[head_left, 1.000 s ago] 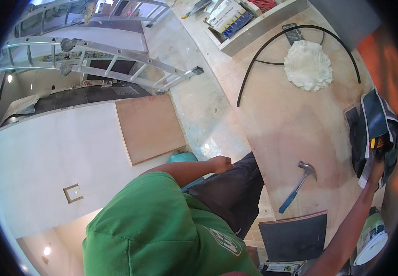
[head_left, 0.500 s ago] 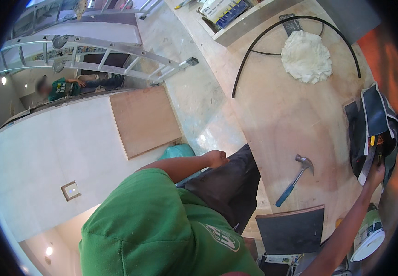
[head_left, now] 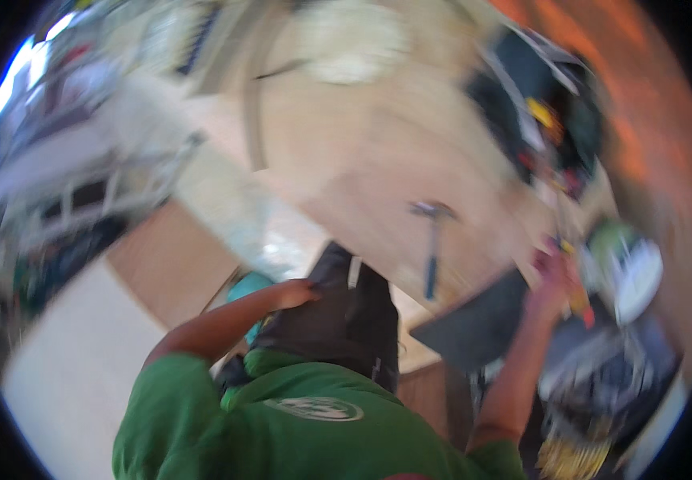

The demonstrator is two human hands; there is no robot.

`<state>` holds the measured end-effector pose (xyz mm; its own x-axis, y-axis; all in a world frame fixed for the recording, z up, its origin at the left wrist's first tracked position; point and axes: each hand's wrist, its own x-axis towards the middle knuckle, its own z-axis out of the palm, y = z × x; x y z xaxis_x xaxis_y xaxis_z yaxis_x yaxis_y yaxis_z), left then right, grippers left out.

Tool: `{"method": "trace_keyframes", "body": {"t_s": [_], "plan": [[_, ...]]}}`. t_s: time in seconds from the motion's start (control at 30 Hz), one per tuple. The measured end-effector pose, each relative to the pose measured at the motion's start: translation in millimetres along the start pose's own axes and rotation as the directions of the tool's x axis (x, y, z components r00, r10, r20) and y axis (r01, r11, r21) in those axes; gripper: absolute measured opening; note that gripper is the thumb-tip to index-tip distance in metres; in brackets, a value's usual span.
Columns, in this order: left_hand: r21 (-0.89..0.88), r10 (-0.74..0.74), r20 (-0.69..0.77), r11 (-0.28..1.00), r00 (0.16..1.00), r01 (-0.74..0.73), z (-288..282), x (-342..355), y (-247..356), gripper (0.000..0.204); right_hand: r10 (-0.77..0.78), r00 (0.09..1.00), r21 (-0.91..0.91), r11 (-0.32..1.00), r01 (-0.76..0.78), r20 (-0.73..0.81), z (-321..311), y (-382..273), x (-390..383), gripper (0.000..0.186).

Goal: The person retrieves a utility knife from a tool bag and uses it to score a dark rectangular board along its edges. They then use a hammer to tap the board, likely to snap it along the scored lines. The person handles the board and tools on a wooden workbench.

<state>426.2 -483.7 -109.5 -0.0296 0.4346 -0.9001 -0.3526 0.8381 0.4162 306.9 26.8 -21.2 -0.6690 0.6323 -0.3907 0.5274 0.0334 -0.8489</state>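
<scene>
My right hand (head_left: 552,276) is closed round a slim screwdriver-like tool (head_left: 576,294) with an orange-yellow handle and a red end. Its thin shaft points up toward the open dark tool bag (head_left: 514,92), and motion blur hides the exact tip. My left hand (head_left: 294,294) rests against my dark trousers (head_left: 326,320), fingers curled, with no object visible in it. A claw hammer (head_left: 432,252) with a blue handle lies on the wooden board between my hands, touched by neither.
A dark flat panel (head_left: 474,320) lies at the board's near edge. Beside my right hand stands a bucket with a white lid (head_left: 638,280). A crumpled white cloth (head_left: 354,40) and a bent black strip (head_left: 258,104) lie farther off. An aluminium ladder (head_left: 98,196) is at the left.
My right hand has come out of the tool bag with the orange-handled tool. My left hand stays by my trousers. The whole view has swung to the right and blurred.
</scene>
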Motion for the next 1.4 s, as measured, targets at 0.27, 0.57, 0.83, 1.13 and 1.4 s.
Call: {"method": "trace_keyframes", "body": {"t_s": [0.27, 0.57, 0.83, 1.13, 1.4], "plan": [[-0.281, 0.339, -0.236, 0.873, 0.911, -0.398, -44, -32, 160, 0.026, 0.335, 0.897, 0.614, 0.654, -0.442, 0.288, 1, -8, -132, 0.025], [0.346, 0.858, -0.228, 0.514, 0.461, -0.785, -17, -76, 274, 0.017, 0.361, 0.873, 0.583, 0.649, -0.488, 0.329, -9, -43, -230, 0.027], [0.627, 0.981, 0.110, 0.057, 0.160, -0.777, 16, -108, 297, 0.031, 0.359, 0.887, 0.259, 0.863, -0.434, 0.289, -36, -72, -314, 0.030], [0.807, 0.972, 0.231, -0.221, -0.051, -0.548, 87, -117, 264, 0.016, 0.282, 0.919, 0.093, 0.944, -0.317, 0.278, -69, -29, -381, 0.039], [0.798, 0.769, -0.037, 0.407, 0.638, -0.444, 218, -161, 250, 0.042, -0.004, 0.960, 0.154, 0.987, -0.040, 0.279, -128, 40, -455, 0.042]]}}
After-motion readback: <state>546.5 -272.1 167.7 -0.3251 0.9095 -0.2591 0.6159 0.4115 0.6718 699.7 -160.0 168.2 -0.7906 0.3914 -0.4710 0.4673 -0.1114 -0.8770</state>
